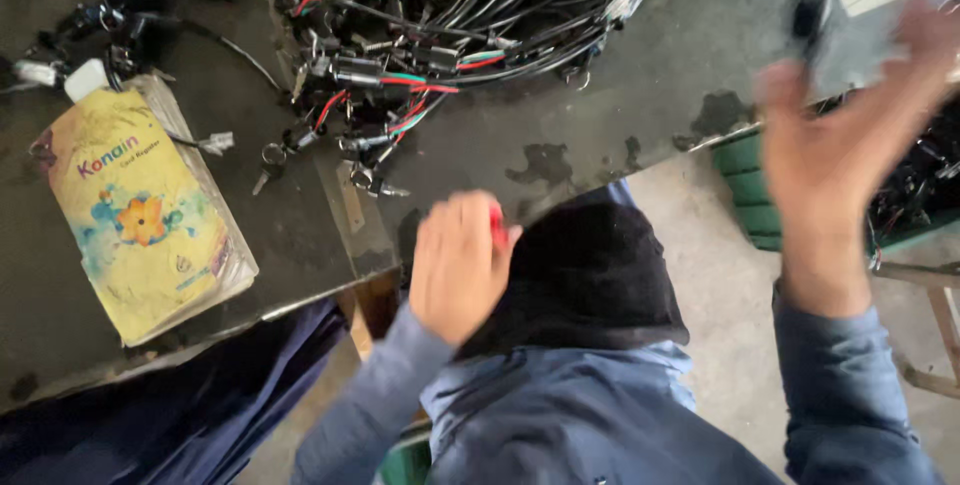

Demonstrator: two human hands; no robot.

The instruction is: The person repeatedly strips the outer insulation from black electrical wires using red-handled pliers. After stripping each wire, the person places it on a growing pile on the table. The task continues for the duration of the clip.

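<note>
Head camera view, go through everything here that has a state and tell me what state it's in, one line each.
Left hand: fingers curled shut around a small red thing.
Right hand: raised, fingers spread open, blurred, holding nothing visible.
Yellow book: closed, lying flat on the dark table, cover worn.
Wire harnesses: tangled in a heap on the table.
Green crate: open-topped, dark parts inside.

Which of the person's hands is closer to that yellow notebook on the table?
Left. The left hand is just off the table edge, to the right of the yellow notebook. The right hand is raised far across the picture.
</note>
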